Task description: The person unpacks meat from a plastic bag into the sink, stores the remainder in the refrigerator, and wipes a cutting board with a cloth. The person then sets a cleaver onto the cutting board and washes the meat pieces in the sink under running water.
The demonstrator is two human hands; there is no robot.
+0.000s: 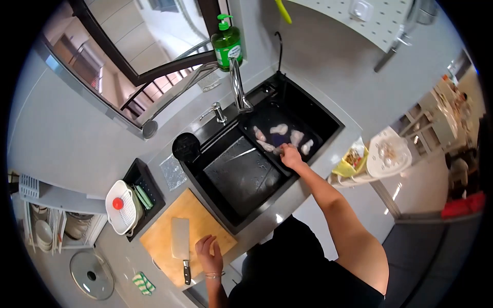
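Observation:
Several pale pieces of raw meat [296, 137], which look like chicken, lie in the black tray [323, 134] in the right part of the sink. My right hand [291, 156] reaches down among them, its fingertips pinched on a pale piece at the tray's near side. A dark purple patch [280, 139] shows between the pieces. Over the right edge of the wooden cutting board [159, 237], my left hand [208, 252] hovers with loosely bent fingers apart, holding nothing. Beside it a cleaver [180, 239] lies flat on the board, its black handle towards me.
The black sink basin [239, 179] sits under a chrome faucet [237, 84]. Green soap bottle [226, 45] stands behind. A white basket [123, 208] holding a red item is left of the board, near a glass lid [91, 275] and a striped cloth [144, 283]. A yellow container [352, 160] stands right.

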